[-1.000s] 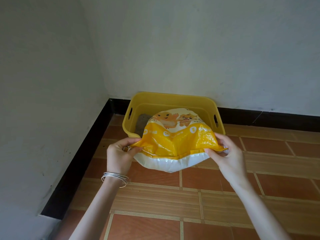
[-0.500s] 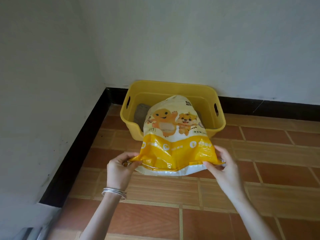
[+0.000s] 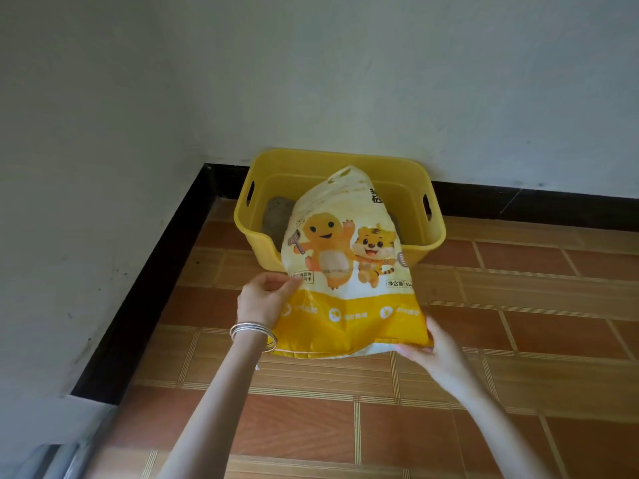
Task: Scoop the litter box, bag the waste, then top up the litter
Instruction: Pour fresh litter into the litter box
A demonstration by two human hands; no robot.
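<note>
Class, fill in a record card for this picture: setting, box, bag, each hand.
Setting: tiled floor, wall corner
Litter box: yellow, against the wall, grey litter inside
Litter bag: yellow and white, cartoon animals, held up in front of the box
Left hand: grips the bag's left edge; bangles on wrist
Right hand: grips the bag's lower right corner

"净含量 5k" on the litter bag [image 3: 349,271]
</note>
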